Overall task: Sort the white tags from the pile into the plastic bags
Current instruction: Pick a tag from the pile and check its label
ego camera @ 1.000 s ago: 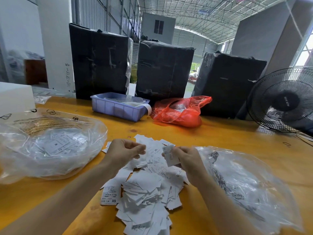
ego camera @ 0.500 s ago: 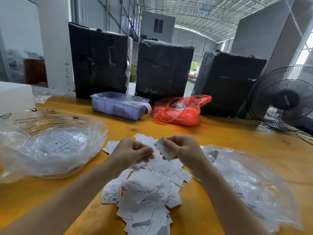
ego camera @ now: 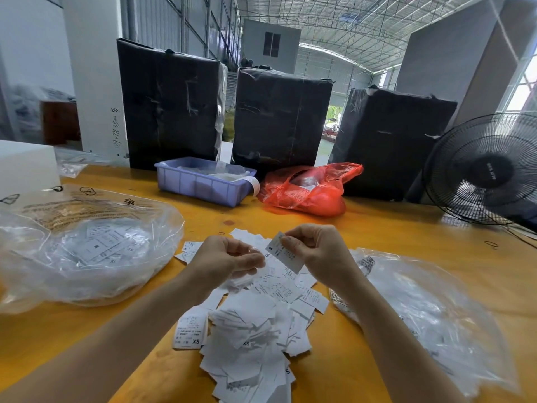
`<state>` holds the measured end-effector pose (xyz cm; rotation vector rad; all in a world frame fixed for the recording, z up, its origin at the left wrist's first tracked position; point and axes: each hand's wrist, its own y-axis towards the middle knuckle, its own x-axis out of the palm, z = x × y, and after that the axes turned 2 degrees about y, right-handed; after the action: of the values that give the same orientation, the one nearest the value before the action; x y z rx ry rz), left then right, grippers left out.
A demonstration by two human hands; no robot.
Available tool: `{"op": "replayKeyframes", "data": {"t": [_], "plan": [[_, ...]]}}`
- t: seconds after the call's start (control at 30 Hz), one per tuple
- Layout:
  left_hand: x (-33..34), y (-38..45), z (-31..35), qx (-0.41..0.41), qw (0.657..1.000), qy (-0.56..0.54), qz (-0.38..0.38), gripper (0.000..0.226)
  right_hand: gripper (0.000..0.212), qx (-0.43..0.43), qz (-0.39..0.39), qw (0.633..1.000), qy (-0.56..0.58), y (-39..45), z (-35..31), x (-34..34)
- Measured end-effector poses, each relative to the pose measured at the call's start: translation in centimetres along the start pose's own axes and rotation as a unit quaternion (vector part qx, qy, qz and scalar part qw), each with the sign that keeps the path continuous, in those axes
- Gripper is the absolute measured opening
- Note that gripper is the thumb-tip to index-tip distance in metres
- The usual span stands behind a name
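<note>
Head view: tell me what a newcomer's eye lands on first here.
The heap of white paper tags spilling down the middle of the orange table draws the eye first, with the right hand pinching one tag marked S above it and the left hand curled alongside. A crinkled clear plastic bag with tags inside lies left of the heap, and three tall black-wrapped parcels stand along the far edge.

The tag (ego camera: 284, 256) pinched in the right hand (ego camera: 319, 251) read "S". A tag (ego camera: 190, 332) at the pile's left edge read "XS", and another "XS" showed inside the left plastic bag (ego camera: 87, 245). Handwritten digits ran up the white pillar (ego camera: 96, 82), too small to read surely.
</note>
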<state>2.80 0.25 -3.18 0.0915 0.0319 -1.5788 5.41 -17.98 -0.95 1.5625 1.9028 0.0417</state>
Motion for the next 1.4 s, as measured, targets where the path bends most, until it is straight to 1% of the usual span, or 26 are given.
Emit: {"op": "replayKeyframes", "data": {"t": [0.33, 0.5, 0.63, 0.7, 0.87, 0.97, 1.07, 1.2, 1.3, 1.4], "plan": [[0.13, -0.04, 0.06, -0.019, 0.999, -0.014, -0.028, 0.016, 0.007, -0.011, -0.009, 1.0, -0.003, -0.01, 0.14, -0.1], [0.12, -0.23, 0.2, -0.025, 0.999, -0.002, -0.045, 0.029, 0.008, -0.017, -0.006, 0.999, -0.032, 0.02, 0.34, 0.14], [0.04, -0.27, 0.18, -0.026, 0.998, -0.001, -0.05, 0.024, 0.008, -0.028, 0.008, 0.998, -0.047, 0.05, 0.32, 0.08], [0.07, -0.33, 0.22, -0.027, 0.998, 0.001, -0.049, 0.026, 0.007, -0.03, 0.011, 0.998, -0.047, 0.07, 0.3, 0.01], [-0.05, -0.29, 0.24, -0.029, 0.998, 0.001, -0.053, 0.02, 0.008, -0.033, -0.004, 0.998, -0.053, -0.01, 0.19, 0.08], [-0.06, -0.25, 0.19, -0.03, 0.998, 0.002, -0.048, 0.024, 0.008, -0.039, 0.006, 0.998, -0.053, -0.01, 0.09, -0.02], [-0.1, -0.23, 0.21, -0.03, 0.998, -0.001, -0.047, 0.022, 0.008, -0.048, 0.015, 0.997, -0.057, 0.03, -0.01, -0.21], [-0.05, -0.24, 0.17, -0.027, 0.998, -0.003, -0.049, 0.017, 0.01, -0.049, -0.008, 0.995, -0.09, -0.08, -0.03, 0.02], [0.04, -0.2, 0.13, -0.029, 0.999, 0.006, -0.044, 0.011, 0.01, -0.044, -0.024, 0.995, -0.09, -0.15, -0.1, 0.25], [0.14, -0.2, 0.11, -0.031, 0.998, 0.011, -0.046, 0.01, 0.011, -0.039, -0.043, 0.994, -0.092, -0.22, -0.15, 0.3]]}}
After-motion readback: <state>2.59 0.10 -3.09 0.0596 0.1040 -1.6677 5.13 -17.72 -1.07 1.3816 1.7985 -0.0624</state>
